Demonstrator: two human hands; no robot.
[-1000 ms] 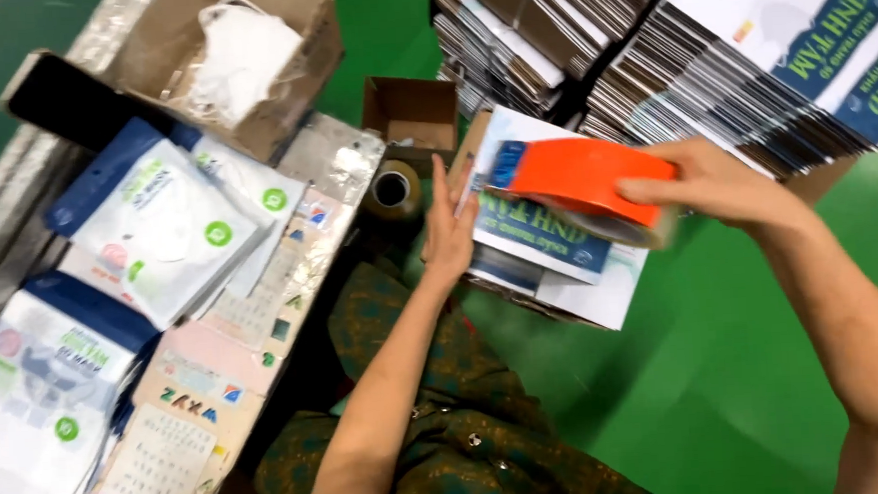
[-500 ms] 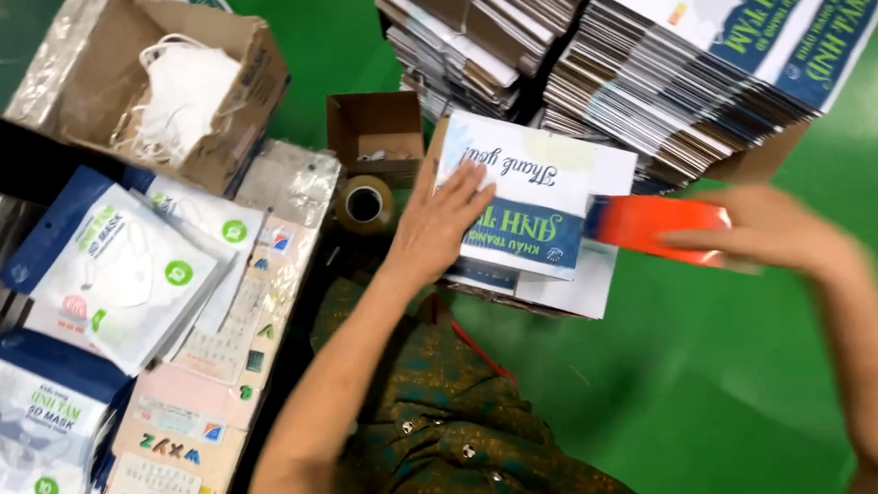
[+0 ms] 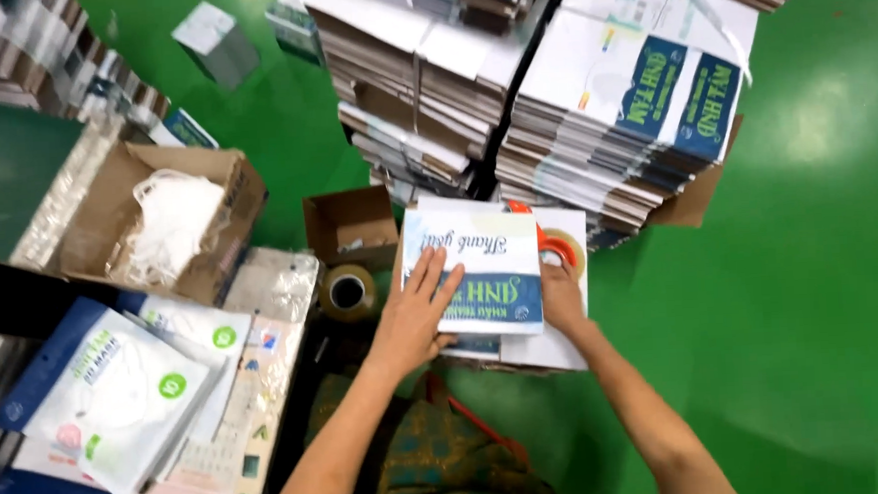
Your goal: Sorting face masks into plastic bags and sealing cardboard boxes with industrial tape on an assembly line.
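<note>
Flat white carton [image 3: 475,265] with blue band lay at frame centre, long axis vertical, print upside down. Left hand [image 3: 412,314] pressed it, fingers spread; right hand [image 3: 562,301] gripped its edge beside orange tape dispenser [image 3: 554,243].

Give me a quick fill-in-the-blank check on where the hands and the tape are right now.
1. The left hand lies flat on a white and ____ printed carton.
2. The orange tape dispenser sits by the ____ hand.
3. The clear tape roll stands on the ____ side of the left hand.
4. The floor is ____.

Missing words: blue; right; left; green
</note>
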